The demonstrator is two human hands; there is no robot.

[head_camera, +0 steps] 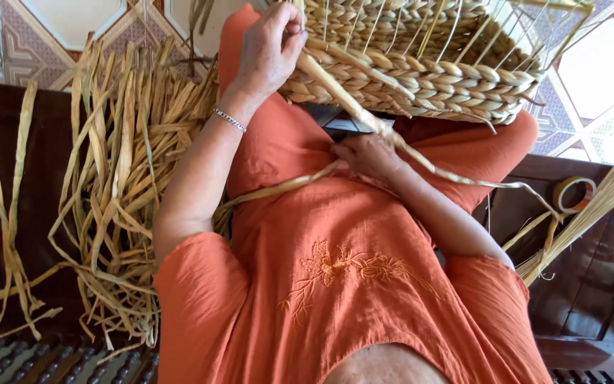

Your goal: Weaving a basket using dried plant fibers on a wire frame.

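Basket point(421, 64), woven, half-finished, rests on lap at far centre, looks light but stiff; left hand point(268, 53) pinches its rim, right hand point(371, 155) fingers closed on pliant straw strand point(342, 92), best gripped near the weave.

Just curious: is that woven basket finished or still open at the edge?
Unfinished: the basket has bare thin stakes sticking out past its plaited rows.

Straw-yellow braided basket point(421, 64), pale tan dried fibre strips point(119, 185), orange blouse point(342, 284) with matching embroidered flower, yellow tape roll point(574, 193).
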